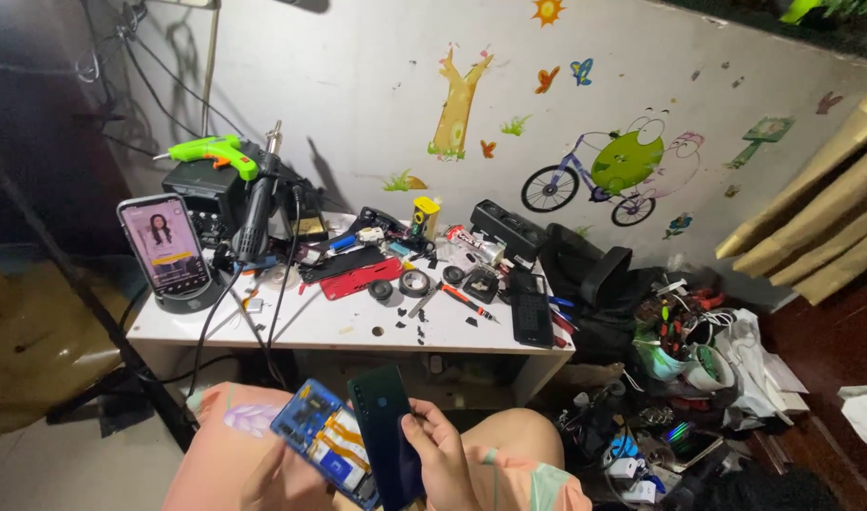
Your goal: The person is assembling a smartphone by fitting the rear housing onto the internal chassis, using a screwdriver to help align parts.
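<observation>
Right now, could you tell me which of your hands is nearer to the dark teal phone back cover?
Right. The right hand grips the dark teal phone back cover with its thumb on it; the left hand is beside it, under the opened blue phone body.

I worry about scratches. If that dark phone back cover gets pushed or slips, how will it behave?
The dark back cover, pinched by the right hand, looks thin and glossy: probably light, slippery, slightly flexible. Lying flat, it would likely slide, not roll.
</observation>
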